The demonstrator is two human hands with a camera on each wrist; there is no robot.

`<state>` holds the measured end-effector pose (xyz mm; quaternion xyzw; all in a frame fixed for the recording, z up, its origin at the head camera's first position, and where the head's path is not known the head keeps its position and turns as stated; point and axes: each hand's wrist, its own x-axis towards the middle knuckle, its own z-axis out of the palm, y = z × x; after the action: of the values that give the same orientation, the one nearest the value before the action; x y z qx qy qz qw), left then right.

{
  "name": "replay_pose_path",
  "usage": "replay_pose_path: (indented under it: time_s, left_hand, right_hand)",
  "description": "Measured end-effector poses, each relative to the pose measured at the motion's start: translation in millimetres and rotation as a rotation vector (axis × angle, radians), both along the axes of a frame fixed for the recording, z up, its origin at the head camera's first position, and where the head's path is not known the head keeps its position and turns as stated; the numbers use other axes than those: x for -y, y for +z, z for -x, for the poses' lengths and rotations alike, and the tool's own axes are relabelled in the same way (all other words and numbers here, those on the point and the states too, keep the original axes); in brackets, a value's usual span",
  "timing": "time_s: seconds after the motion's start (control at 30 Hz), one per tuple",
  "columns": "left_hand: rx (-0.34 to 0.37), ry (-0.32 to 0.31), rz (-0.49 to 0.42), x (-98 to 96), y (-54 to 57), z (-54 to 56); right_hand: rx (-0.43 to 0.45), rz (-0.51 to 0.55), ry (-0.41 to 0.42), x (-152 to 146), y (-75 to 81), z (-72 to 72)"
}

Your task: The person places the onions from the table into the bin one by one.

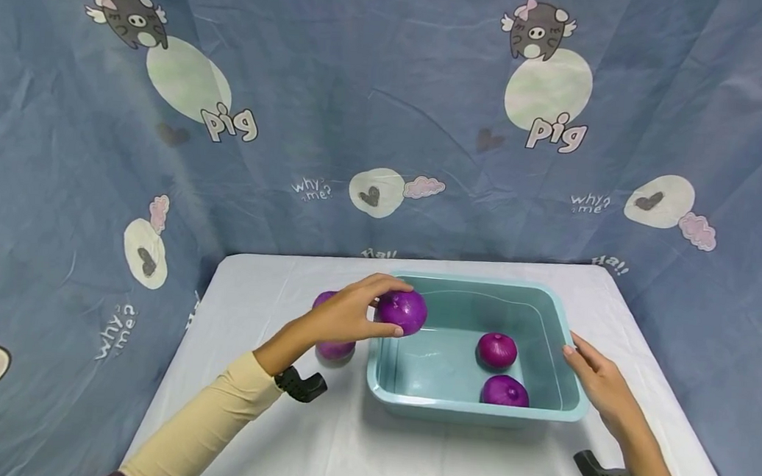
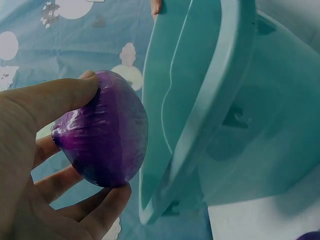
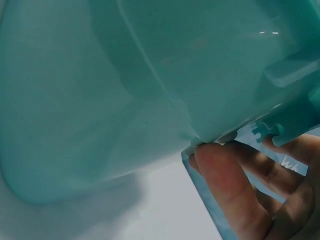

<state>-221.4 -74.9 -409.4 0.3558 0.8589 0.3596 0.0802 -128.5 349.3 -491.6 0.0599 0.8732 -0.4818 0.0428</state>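
Left hand [image 1: 348,314] has a purple onion [image 1: 405,313] pinched, right by the teal bin [image 1: 439,360]. Right hand [image 1: 602,379]'s gripping that bin's rim [image 1: 475,405].

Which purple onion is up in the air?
The onion in the left hand; the others rest in the tub or on the white table.
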Motion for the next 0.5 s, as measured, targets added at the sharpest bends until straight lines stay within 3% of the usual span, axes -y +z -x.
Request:
replay_pose_path:
  time_s: [0.5]
  left_hand:
    - [0.014, -0.131, 0.111, -48.9, -0.8, 13.9]
  right_hand:
    - [-0.012, 0.020, 0.009, -0.5, -0.6, -0.5]
